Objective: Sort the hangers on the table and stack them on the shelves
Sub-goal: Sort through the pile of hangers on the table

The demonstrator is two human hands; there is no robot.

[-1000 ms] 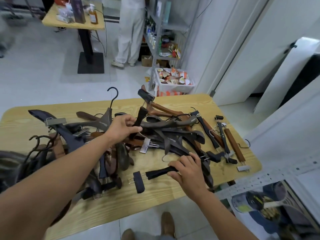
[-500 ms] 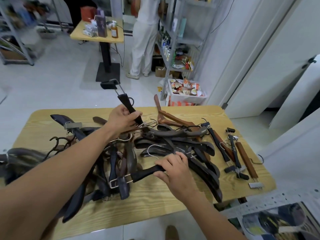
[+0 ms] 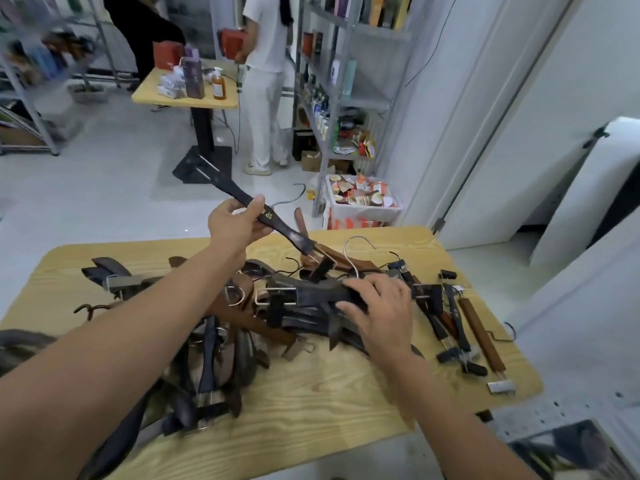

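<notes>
The sorting is only just getting under way. The left hand is holding one black hanger up over the far edge of the bench, its fingers wrapping round the bar, while the hanger's lower clip end is dipping into the pile. The right hand is lying on top of the dark hangers in the middle, its fingers spreading fairly flat and seemingly pressing them down rather than gripping any.

Nearly everything is waiting on the bench: black and brown hangers are lying tangled across its left and middle. A few clip hangers are lying roughly side by side at the right end, which may be a sorted group in the making. The shelves beyond the bench are carrying boxes and bottles, and no hangers are showing there, so the stacking is looking wholly undone.
</notes>
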